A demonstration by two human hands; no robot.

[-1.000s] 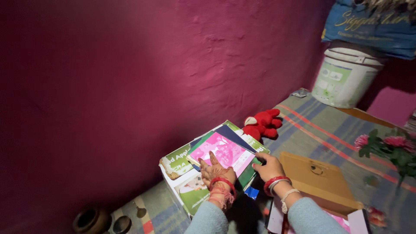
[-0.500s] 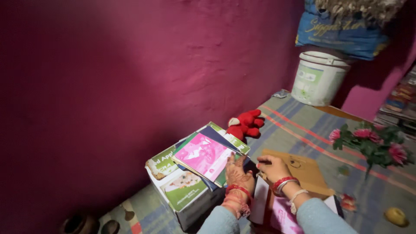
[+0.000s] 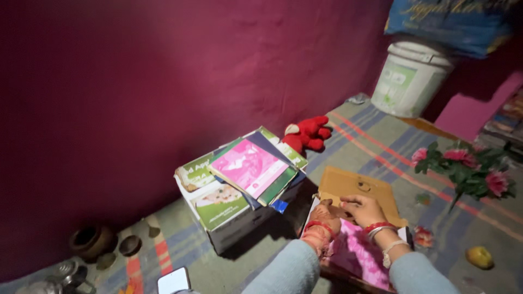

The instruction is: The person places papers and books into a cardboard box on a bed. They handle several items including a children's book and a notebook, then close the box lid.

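My left hand (image 3: 323, 216) and my right hand (image 3: 362, 208) both rest on the near edge of a brown envelope folder (image 3: 359, 188) that lies on top of a pink book (image 3: 360, 257) in front of me. Both wrists wear red bangles. The fingers press on the folder's edge; whether they grip it I cannot tell. To the left, a stack of books with a pink-covered one (image 3: 251, 166) on top sits on a white and green cardboard box (image 3: 218, 209), apart from my hands.
A red soft toy (image 3: 308, 133) lies by the magenta wall. A white bucket (image 3: 409, 79) stands at the back right. Pink artificial flowers (image 3: 467, 166) and a yellow fruit (image 3: 480, 256) lie on the striped mat at right. Small metal pots (image 3: 92, 241) and a phone (image 3: 174, 281) sit at lower left.
My hands have left the book stack on the box and moved right and down onto the brown folder. The camera view shifted, so the box now sits further left.
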